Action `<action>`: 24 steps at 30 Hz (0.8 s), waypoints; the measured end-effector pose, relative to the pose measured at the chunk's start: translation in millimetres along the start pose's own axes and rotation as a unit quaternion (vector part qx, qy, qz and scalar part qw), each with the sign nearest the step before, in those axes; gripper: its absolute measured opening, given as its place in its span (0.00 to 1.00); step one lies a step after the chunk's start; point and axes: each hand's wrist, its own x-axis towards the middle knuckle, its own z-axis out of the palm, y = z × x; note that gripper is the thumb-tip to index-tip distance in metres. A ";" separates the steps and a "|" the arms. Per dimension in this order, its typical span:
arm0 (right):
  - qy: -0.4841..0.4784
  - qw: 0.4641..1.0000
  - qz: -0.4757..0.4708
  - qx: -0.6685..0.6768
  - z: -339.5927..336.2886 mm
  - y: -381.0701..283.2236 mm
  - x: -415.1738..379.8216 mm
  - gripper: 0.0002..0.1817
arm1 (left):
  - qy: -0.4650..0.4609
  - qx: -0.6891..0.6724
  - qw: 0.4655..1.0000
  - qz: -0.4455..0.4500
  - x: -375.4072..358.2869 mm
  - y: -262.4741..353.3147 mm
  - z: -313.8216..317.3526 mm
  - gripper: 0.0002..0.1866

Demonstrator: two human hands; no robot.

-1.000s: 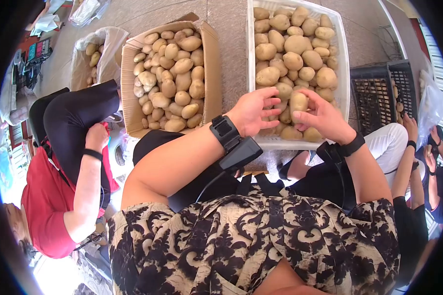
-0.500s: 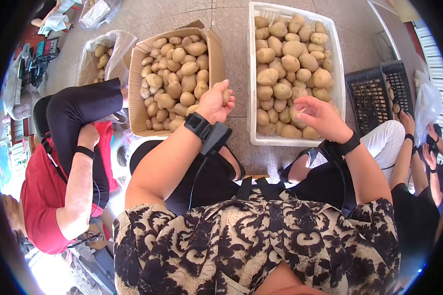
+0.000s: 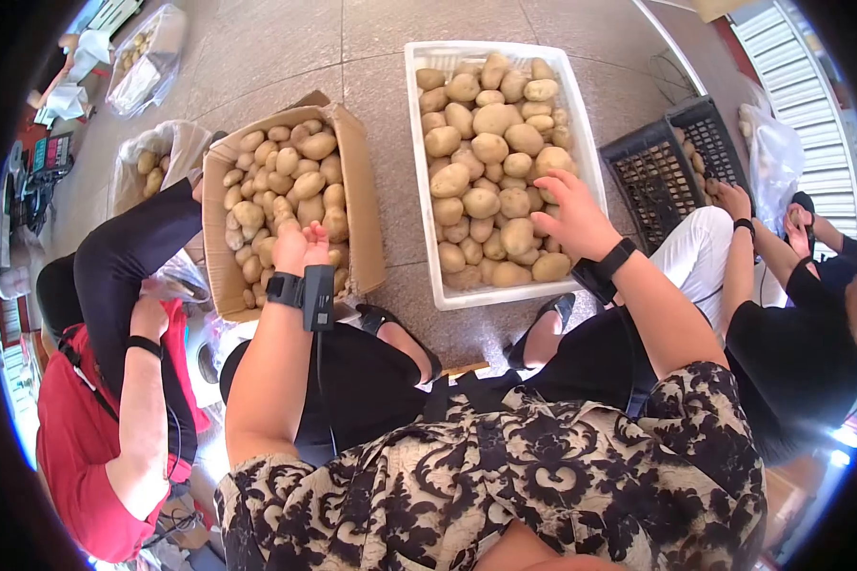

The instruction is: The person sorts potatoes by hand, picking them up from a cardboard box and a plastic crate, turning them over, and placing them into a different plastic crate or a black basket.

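Observation:
My left hand point(image 3: 302, 247) is over the near part of the cardboard box point(image 3: 360, 205), palm partly up. Its fingers are loosely bent and apart, and I see no potato in them; potatoes point(image 3: 248, 214) lie right beside the fingertips. My right hand point(image 3: 573, 217) hovers at the right side of the white plastic crate point(image 3: 505, 301), thumb and fingers spread with nothing between them. Just below it are heaped potatoes point(image 3: 516, 236), larger than many of those in the box. A black band and device sit on each wrist.
A black plastic crate point(image 3: 652, 186) holding some potatoes stands at the right, with another person's hand point(image 3: 733, 200) at it. At the left sits a person in a red shirt point(image 3: 95, 428). Plastic bags of potatoes point(image 3: 152, 171) stand behind the box.
My left hand has swung left from the gap between the containers to over the cardboard box; the potato it held no longer shows. My right hand's fingers have spread. The view has shifted right.

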 end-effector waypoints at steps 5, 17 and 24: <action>-0.037 0.998 0.043 -0.018 -1.3 5.0 3.5 0.29 | 0.009 0.011 1.000 0.021 -16.1 -8.2 9.1 0.10; -0.016 0.998 0.058 0.027 8.2 19.2 26.6 0.38 | -0.187 0.114 0.967 -0.133 -54.1 -39.8 31.2 0.12; -0.047 0.990 0.119 0.050 -0.2 16.3 42.8 0.37 | -0.163 0.152 0.963 -0.154 -77.9 -56.5 54.0 0.13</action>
